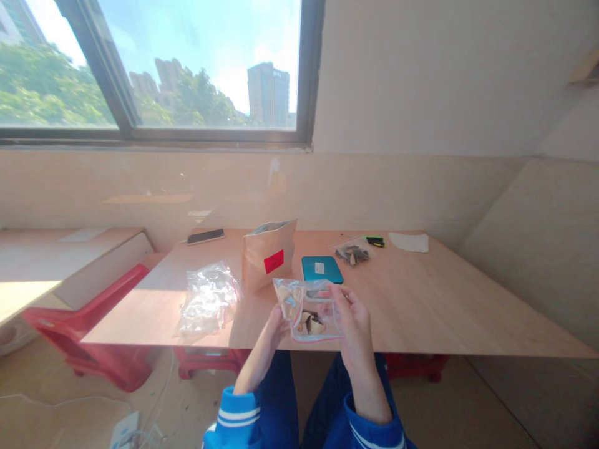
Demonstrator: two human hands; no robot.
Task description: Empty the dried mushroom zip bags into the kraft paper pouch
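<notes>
Near the table's front edge, my left hand [275, 329] and my right hand [352, 315] hold a clear zip bag [322, 333] between them by its two sides. A few pale and dark dried pieces [311, 322] lie inside it. The fingers of both hands are closed on the plastic, partly hidden by it. Just beyond the bag is a teal flat scale-like box [322, 269] with a white label. A kraft paper pouch [262, 259] with a red label stands upright behind my left hand, its top open.
Several flat clear zip bags [210, 299] lie at the left. A filled clear bag [352, 254], a black and green tool [375, 241] and a white paper [409, 242] rest farther right. A phone [206, 236] lies at the back left. A red chair [103, 324] stands beside the table.
</notes>
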